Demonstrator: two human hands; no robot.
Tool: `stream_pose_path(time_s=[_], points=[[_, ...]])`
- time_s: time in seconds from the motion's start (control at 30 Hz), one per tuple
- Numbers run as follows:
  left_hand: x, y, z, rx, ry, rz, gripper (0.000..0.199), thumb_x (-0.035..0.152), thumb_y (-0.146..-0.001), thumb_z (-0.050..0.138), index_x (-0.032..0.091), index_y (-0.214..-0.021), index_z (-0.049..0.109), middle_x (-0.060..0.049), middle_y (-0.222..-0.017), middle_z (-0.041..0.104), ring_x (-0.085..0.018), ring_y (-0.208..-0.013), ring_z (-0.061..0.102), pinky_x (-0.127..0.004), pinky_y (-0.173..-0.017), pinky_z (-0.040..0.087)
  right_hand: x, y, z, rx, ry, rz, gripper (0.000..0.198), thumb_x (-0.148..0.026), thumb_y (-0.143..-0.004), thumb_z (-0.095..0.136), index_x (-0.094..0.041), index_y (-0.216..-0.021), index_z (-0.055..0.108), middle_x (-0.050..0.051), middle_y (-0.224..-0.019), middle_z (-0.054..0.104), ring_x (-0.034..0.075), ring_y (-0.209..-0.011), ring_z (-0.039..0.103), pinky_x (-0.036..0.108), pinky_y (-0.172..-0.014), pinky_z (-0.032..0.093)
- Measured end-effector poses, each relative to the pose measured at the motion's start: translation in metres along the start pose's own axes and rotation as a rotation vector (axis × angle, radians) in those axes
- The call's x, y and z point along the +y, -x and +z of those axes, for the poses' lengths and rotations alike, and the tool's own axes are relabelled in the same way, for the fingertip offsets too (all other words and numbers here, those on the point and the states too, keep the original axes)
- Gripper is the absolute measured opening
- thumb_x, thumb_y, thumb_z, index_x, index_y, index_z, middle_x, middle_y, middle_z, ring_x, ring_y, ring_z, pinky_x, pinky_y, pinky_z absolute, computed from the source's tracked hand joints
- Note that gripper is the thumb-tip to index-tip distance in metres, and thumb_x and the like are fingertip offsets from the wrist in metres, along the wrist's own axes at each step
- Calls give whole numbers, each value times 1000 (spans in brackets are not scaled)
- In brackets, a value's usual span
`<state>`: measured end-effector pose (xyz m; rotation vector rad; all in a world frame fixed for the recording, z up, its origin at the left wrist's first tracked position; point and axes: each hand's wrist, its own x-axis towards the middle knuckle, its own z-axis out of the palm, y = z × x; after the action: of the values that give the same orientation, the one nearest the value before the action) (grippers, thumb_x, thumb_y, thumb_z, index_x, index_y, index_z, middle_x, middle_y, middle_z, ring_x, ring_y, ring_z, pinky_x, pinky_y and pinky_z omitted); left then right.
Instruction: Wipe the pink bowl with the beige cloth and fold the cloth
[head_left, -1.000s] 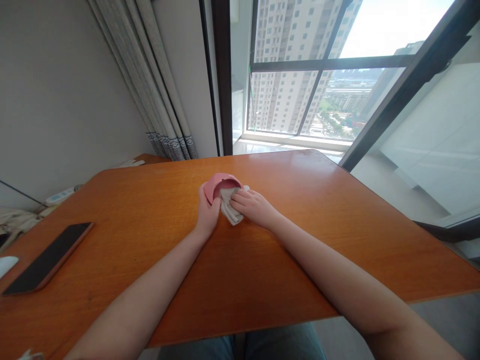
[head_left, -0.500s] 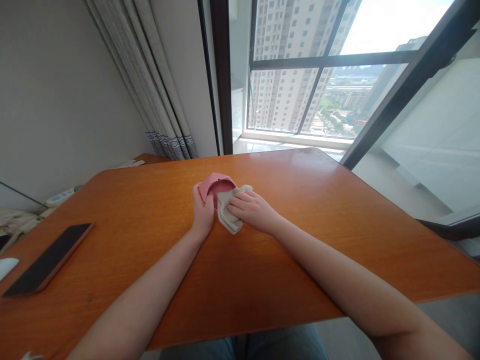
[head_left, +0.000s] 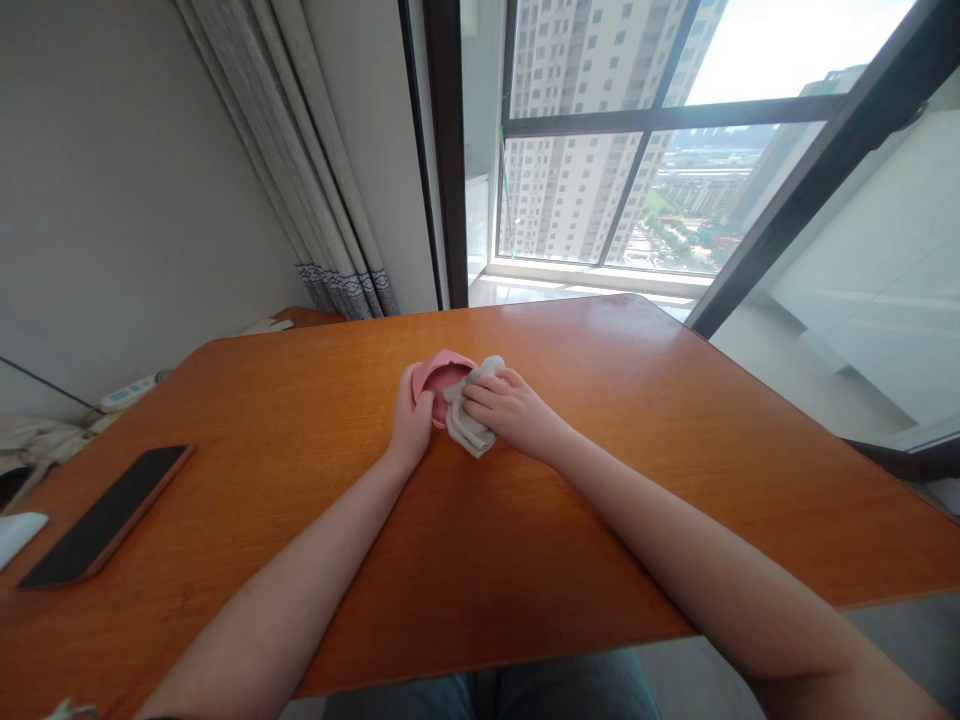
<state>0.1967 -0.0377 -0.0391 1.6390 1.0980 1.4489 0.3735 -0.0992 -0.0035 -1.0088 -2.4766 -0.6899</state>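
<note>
Over the middle of the wooden table, my left hand is closed on the left side of a pink bowl-like object. It is tilted with its hollow side towards me; its exact kind is unclear. My right hand grips a whitish cloth, bunched under the fingers. The cloth lies against the right side of the pink object's opening and covers part of it. The fingertips of my left hand are hidden behind the object.
On the left of the wooden table lies a flat black panel with a reddish edge. A white object is beside it. A power strip sits past the left edge. Beyond the far edge are a curtain and a window.
The pink object and both hands appear slightly further right. The cloth has shifted up a little at the opening, bunched differently under my right fingers.
</note>
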Motion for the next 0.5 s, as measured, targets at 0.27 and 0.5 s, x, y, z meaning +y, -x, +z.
stream_pose_path(time_s=[0.27,0.5], points=[[5,6,2,-46,14,40,44,29,-79,53,19,-122,46,-10,-131,50,-23,-123,45,-41,-109,30,1,-1,2,-11,63,-26,23,-17,-93,44,-18,-76,59,3,-77,61,18,-84,46,36,-80,29],[4,19,17,2,160,-15,51,28,-79,56,22,-127,39,-9,-134,45,-20,-124,45,-36,-107,34,-11,-2,4,88,-5,32,18,-15,-92,43,-18,-85,59,4,-80,61,19,-82,45,35,-74,27]])
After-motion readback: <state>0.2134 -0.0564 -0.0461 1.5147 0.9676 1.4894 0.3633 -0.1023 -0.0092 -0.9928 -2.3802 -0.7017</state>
